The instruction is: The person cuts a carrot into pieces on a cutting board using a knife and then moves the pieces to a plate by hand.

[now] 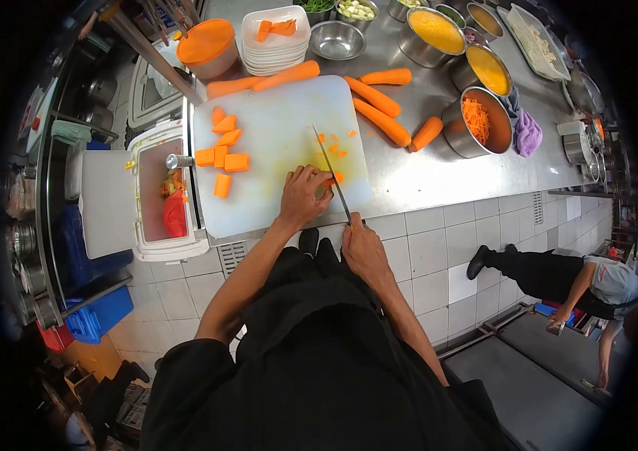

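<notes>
My right hand (362, 244) is closed around the handle of a kitchen knife (339, 189), whose blade stretches away over the white cutting board (259, 203). Just left of the blade, my left hand (306, 194) has its fingers curled on a piece of carrot (329, 183), mostly hidden by them. A small orange bit (338, 177) shows on the blade's right side. Little carrot scraps (342, 154) are scattered beyond it. On the board's left part lie several cut carrot chunks (237, 162). Whole peeled carrots (383, 124) rest along the board's far and right edges.
A metal pot of shredded carrot (477, 124) and pots of yellow liquid (437, 30) stand at right. Stacked white dishes (275, 56) and an orange-lidded tub (206, 46) are at the back. A scrap bin (165, 234) stands left. Another person (597, 282) works at right.
</notes>
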A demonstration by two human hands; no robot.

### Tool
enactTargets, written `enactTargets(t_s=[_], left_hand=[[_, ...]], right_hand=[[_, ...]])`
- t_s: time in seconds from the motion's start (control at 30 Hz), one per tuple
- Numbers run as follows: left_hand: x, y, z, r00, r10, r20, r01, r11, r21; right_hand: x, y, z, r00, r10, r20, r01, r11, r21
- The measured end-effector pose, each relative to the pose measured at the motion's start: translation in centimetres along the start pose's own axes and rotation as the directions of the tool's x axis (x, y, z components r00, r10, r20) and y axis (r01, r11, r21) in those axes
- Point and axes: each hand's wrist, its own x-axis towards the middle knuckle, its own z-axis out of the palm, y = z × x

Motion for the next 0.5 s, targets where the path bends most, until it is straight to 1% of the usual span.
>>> enactTargets(t_s=[0.17, 0.23, 0.3, 0.4, 0.5], left_hand=[[-0.1, -0.2, 0.3, 1.000, -0.004, -0.005, 0.004, 1.000, -0.001], [-0.2, -0.3, 0.3, 1.000, -0.006, -0.008, 0.006, 1.000, 0.001], [-0.1, -0.3, 0.4, 0.999, 0.020, -0.043, -0.020, 1.000, 0.001], [-0.2, -0.2, 0.2, 1.000, -0.012, -0.010, 0.012, 1.000, 0.000], [-0.2, -0.3, 0.2, 1.000, 0.002, -0.031, -0.003, 1.000, -0.017]], right_hand=[[0.9, 0.0, 0.1, 0.999, 0.024, 0.036, -0.023, 0.999, -0.030], [1.3, -0.5, 0.0, 0.997, 0.062, 0.054, -0.060, 0.997, -0.042], [1.8, -0.5, 0.1, 0.998, 0.043, 0.046, -0.042, 0.999, -0.027], [2.7, -0.2, 0.5, 1.000, 0.014, 0.022, -0.014, 1.000, 0.002], [2.7, 0.0, 0.3, 1.000, -0.018, -0.004, 0.018, 0.999, 0.048]])
